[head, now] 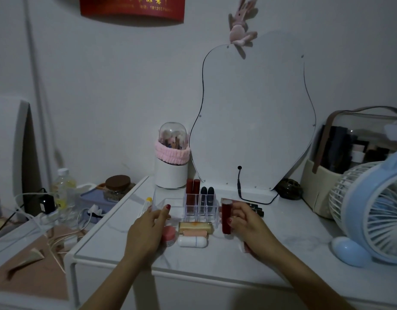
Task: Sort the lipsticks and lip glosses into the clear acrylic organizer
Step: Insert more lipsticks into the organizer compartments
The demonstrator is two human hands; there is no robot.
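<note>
Both forearms reach in over the near edge of the white surface [215, 262]. Right hand [245, 222] grips a dark red lipstick [226, 218] upright, just beside the right wall of the clear acrylic organizer [198, 208], which stands mid-surface toward the back edge. Left hand [148, 227] rests with fingers relaxed against the organizer's left tray, holding nothing. Four tubes already stand in the slots: two red lipsticks [192, 193] and two dark-capped ones [207, 195]. Likely left to sort: the held lipstick, dark tubes [258, 209] lying behind the right hand, and small items [193, 234] at the organizer's front.
</note>
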